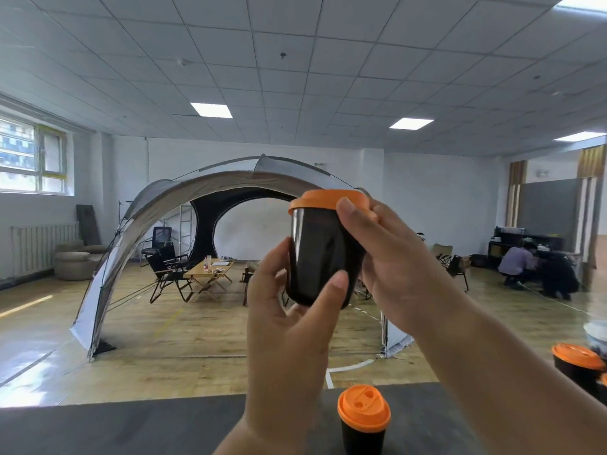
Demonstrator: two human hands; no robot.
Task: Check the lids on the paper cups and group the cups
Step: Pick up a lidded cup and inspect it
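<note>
A black paper cup (pixel 317 257) with an orange lid (pixel 323 199) is raised at face height, above the dark table. My left hand (pixel 289 323) grips the cup's lower body, thumb across its front. My right hand (pixel 391 261) holds the upper part from the right, its thumb pressed on the lid's rim. A second black cup with an orange lid (pixel 364 420) stands upright on the table (pixel 131 428) just below my hands. Another lidded black cup (pixel 578 364) stands at the right edge, partly behind my right forearm.
Beside the right-hand cup a pale container (pixel 596 333) is cut off by the frame. Beyond the table's far edge lies a wooden floor with a large tent (pixel 157 205), folding chairs and a low table. A person (pixel 522 264) crouches at the far right.
</note>
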